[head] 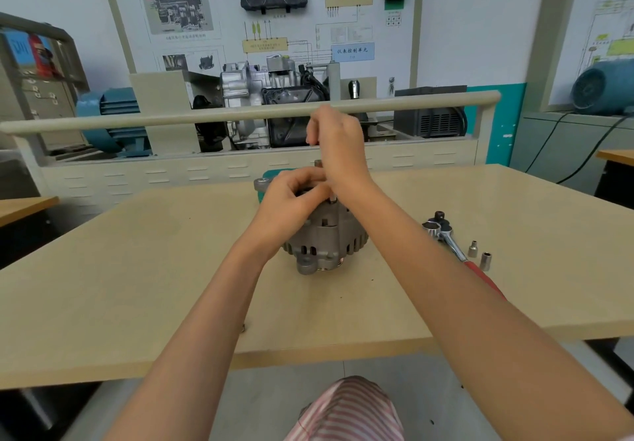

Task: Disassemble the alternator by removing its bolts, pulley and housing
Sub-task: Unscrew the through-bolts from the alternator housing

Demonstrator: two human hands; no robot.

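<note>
left hand [295, 197] fingers curled | right hand [338, 142] raised (blurred)

The alternator [326, 238] at the middle of the table [137, 269] looks like cast metal, dull grey and matt, with a rough, ribbed shell and a brighter ring at its near bottom edge. The table has a smooth, matt, pale tan top like laminated board, marked by a few small dark specks. To the right lies a ratchet wrench [453, 241] of glossy, mirror-bright chromed metal with a red handle, likely plastic or rubber. Just right of it stand two small sockets [479, 255] of satin grey metal. At the near edge, striped pink and white cloth [350, 409] looks soft and matt. The far rail [240, 113] looks smooth, painted beige.
</note>
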